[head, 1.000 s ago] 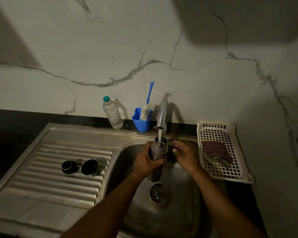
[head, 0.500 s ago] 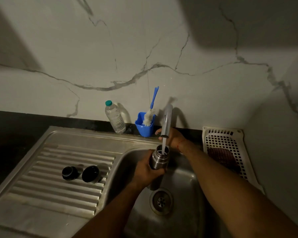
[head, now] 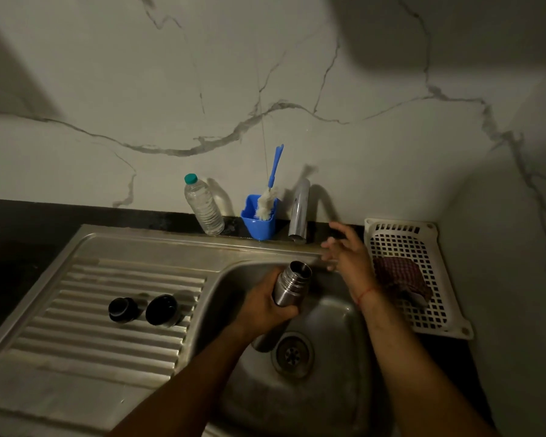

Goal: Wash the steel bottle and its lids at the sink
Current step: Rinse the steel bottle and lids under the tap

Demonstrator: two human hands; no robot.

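- Over the sink basin [head: 334,339], the left hand [head: 265,302] grips the steel bottle [head: 292,283] round its body; the open mouth tilts up and to the right.
- The right hand [head: 347,252] is near the tap [head: 300,209], with fingers spread and holding nothing.
- A small lid [head: 122,309] and a wider lid [head: 162,310] lie side by side on the ribbed drainboard [head: 92,279], well apart from the bottle.
- A white basket [head: 401,223] holds a checked cloth [head: 401,275].

A white, grey-veined wall [head: 297,74] (shadowed at its upper corners) rises dimly lit behind a black counter [head: 29,222].
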